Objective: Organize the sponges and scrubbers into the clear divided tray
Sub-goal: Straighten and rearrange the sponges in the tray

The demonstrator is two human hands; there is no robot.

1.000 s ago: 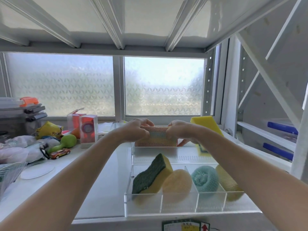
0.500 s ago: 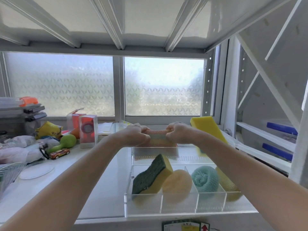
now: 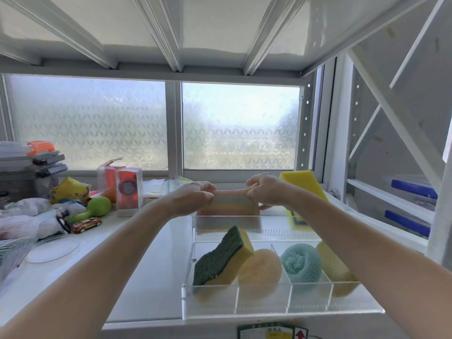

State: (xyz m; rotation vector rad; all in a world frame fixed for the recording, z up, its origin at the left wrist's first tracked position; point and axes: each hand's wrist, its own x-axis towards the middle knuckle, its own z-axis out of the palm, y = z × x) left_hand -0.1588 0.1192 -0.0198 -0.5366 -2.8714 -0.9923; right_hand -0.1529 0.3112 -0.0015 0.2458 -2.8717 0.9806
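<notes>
Nearest the camera, the clear divided tray (image 3: 259, 311) sat on the white bench (image 3: 156, 277), its front row split into compartments. The leftmost one held a green-and-yellow sponge (image 3: 221, 259) leaning on edge, with a pale orange round scrubber (image 3: 260, 270) touching it on its right side. The next compartment held a teal mesh scrubber (image 3: 301, 264), and beside that a yellow mesh sponge (image 3: 332, 267) was partly hidden behind the right forearm.

Farther back, over the tray's long rear compartment, both hands held an orange mesh sponge (image 3: 228, 203) by its upper edge. The left hand (image 3: 193, 198) pinched the left end with curled fingers, and the right hand (image 3: 265, 192) pinched the right end likewise. Its lower edge reached down to the tray's rear wall; whether it touched the floor of the compartment could not be told.

Behind the right hand a large yellow sponge (image 3: 305, 184) stood tilted at the tray's far right corner.

To the left on the bench lay a toy car (image 3: 86, 223), a green maraca-shaped toy (image 3: 96, 207), and a clear box (image 3: 129, 190), with the frosted window (image 3: 239, 128) beyond.
</notes>
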